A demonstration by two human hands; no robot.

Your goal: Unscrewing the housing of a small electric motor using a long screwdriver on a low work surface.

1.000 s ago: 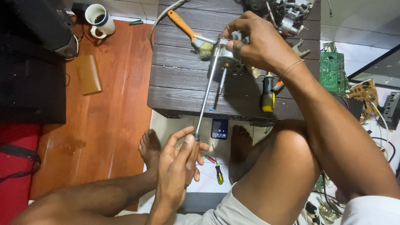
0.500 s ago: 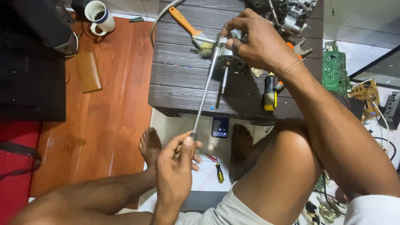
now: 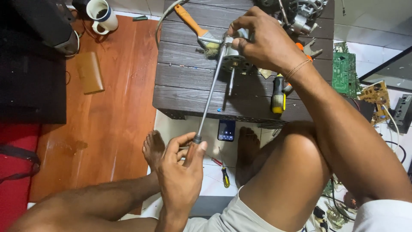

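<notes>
Left hand (image 3: 182, 174) gripping screwdriver (image 3: 210, 92) handle | right hand (image 3: 262, 41) clasping metal part (image 3: 234, 60) on desk (image 3: 189, 90)

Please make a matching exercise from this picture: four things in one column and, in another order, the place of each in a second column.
Things:
1. long screwdriver
2. white mug
3. phone
4. paintbrush

Places:
A. on the dark table, orange handle
B. on the white floor between the feet
C. held in the left hand
D. on the wooden floor, upper left

Pairs: 1-C, 2-D, 3-B, 4-A
</notes>
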